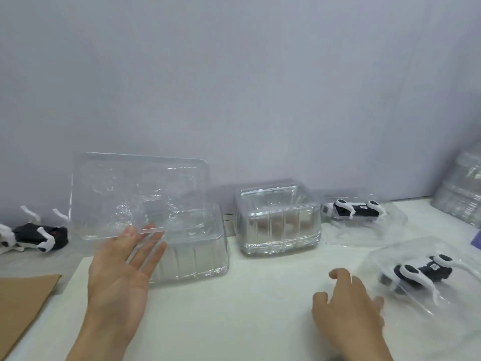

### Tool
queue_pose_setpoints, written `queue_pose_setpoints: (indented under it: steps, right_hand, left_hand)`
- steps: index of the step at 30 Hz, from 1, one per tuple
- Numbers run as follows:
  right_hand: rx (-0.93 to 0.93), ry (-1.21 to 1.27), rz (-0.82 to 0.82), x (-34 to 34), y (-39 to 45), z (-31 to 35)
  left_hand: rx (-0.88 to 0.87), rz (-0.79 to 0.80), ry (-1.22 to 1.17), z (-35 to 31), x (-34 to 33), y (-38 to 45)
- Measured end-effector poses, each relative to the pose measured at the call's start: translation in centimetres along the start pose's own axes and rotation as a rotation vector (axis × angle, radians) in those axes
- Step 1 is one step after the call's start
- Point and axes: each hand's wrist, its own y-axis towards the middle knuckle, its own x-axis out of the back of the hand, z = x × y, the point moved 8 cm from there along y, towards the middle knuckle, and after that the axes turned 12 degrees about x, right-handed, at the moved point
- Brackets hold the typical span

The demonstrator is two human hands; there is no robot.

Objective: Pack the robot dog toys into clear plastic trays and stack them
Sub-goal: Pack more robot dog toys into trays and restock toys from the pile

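Pale grey wall backs a white counter (pixel 234 308) where the packing is laid out. Left hand (pixel 122 272) is open, palm up, straight fingers propping the near edge of a clear moulded plastic tray (pixel 138 196) tilted above a stack of clear trays (pixel 192 254), probably to free one. Right hand (pixel 348 306) hovers with loosely spread fingers, holding nothing, just beside a black-and-white robot dog toy in a clear tray (pixel 421 272). Another packed dog (pixel 354 211) lies far right; a loose dog (pixel 33 235) waits far left, cut off. Glare and blur hide tray edges, so counts stay uncertain.
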Motion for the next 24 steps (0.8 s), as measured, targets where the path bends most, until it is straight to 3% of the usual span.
queue_pose_setpoints:
  steps: [3, 5, 10, 13, 16, 21, 24]
  right_hand:
    - [0.015, -0.075, 0.043, -0.6, -0.6, 0.8]
    - [0.120, -0.051, 0.008, -0.8, -0.7, 2.8]
    - [0.638, 0.490, -0.209, 1.1, -2.2, 12.4]
    - [0.799, 0.786, -0.069, 0.6, -3.4, 17.3]
    - [0.792, 1.046, 0.055, 0.0, -4.1, 18.8]
    - [0.485, 1.367, -0.004, 0.1, -1.7, 16.0]
    - [0.378, 1.311, -0.076, 0.9, -0.1, 13.7]
  left_hand:
    - [0.015, -0.023, -0.006, 0.1, 0.0, 0.0]
    - [0.016, -0.030, 0.009, 0.2, -0.3, -0.1]
    - [-0.019, -0.047, 0.005, -0.7, -0.7, -0.4]
    - [-0.054, -0.049, 0.058, -1.7, -0.8, -0.7]
    - [-0.087, -0.003, 0.171, -2.8, -1.4, -1.1]
    - [-0.020, 0.236, 0.436, -2.1, -4.0, -2.0]
    - [0.068, 0.304, 0.882, -1.2, -3.7, -2.6]
